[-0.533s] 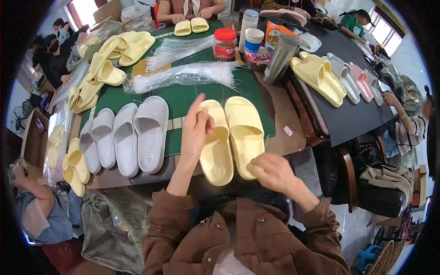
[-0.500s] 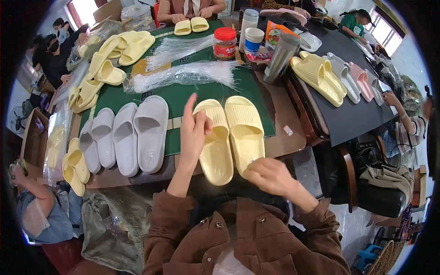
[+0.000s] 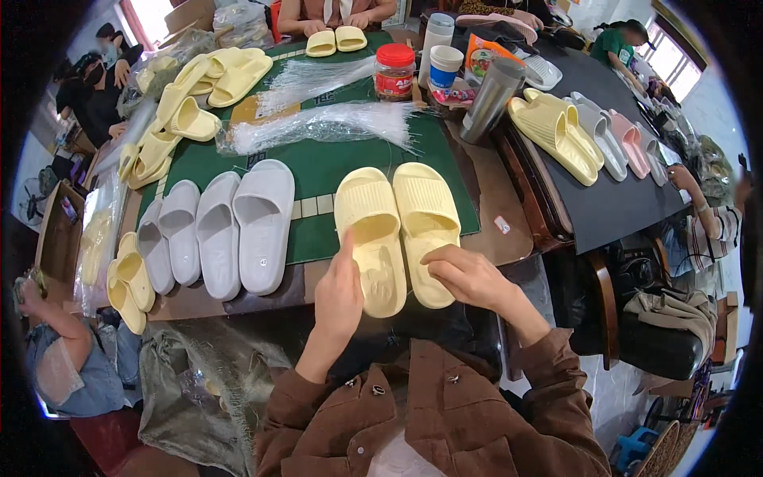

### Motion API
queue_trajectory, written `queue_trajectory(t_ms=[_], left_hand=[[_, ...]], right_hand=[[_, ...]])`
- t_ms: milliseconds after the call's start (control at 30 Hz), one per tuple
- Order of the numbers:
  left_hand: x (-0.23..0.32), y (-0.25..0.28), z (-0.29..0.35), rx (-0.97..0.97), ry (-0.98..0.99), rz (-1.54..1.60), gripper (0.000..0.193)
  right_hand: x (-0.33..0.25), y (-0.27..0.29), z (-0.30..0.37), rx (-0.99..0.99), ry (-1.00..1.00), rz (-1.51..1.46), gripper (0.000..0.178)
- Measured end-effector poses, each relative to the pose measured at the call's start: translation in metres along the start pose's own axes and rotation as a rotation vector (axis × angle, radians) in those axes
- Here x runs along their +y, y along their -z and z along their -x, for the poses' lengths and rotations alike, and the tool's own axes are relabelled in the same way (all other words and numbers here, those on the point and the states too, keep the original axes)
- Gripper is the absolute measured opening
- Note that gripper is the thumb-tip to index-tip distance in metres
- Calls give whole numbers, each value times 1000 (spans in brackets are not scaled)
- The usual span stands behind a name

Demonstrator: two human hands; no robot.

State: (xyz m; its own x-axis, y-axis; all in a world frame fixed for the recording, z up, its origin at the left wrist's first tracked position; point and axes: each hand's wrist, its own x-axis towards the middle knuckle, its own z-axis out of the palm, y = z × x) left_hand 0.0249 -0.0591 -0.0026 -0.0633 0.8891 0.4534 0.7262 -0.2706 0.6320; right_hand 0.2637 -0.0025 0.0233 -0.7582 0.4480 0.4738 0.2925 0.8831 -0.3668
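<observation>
A pair of pale yellow slippers stands in front of me at the table's near edge, toes pointing away. My left hand (image 3: pixel 339 292) is at the outer edge of the left yellow slipper (image 3: pixel 377 270), fingers stretched out and slightly blurred, not gripping it. Over the heel half of the right yellow slipper (image 3: pixel 427 195) is my right hand (image 3: pixel 473 278), its fingers pinched together. Whatever those fingertips may hold is too small or hidden to make out. Beside the pair on the left stand two pairs of grey slippers (image 3: pixel 265 230).
Bundles of clear plastic strips (image 3: pixel 326 127) lie on the green mat (image 3: pixel 318 230). More yellow slippers (image 3: pixel 238 77) pile up at the left. A red-lidded jar (image 3: pixel 394 71), a paper cup (image 3: pixel 445 65) and a steel tumbler (image 3: pixel 493 99) stand at the back right. Other people work around the tables.
My left hand has come down from above the left slipper's strap to its side edge. The right hand has moved slightly up and inward over the right slipper's footbed.
</observation>
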Motion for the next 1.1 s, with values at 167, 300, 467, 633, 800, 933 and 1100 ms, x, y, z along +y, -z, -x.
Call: queue_trajectory(t_ms=[167, 300, 467, 633, 800, 933, 1100], left_hand=[[8, 2, 5, -93, 197, 34, 44], [6, 2, 7, -72, 48, -94, 28], [3, 0, 7, -89, 71, -105, 18], [3, -11, -4, -66, 26, -132, 21], [6, -23, -14, -75, -47, -174, 23], [11, -27, -22, -88, -73, -184, 27], [3, -43, -30, -153, -107, -270, 50]], right_hand=[[0, 5, -10, -32, 63, 61, 16], [7, -1, -10, -35, 17, -54, 17], [4, -14, -11, -63, 62, -116, 18], [0, -16, -14, -151, 7, -145, 15], [24, -1, -17, 37, -111, -63, 13], [25, -5, -13, 92, -52, 268, 15], [30, -21, -3, 57, -83, 387, 19]])
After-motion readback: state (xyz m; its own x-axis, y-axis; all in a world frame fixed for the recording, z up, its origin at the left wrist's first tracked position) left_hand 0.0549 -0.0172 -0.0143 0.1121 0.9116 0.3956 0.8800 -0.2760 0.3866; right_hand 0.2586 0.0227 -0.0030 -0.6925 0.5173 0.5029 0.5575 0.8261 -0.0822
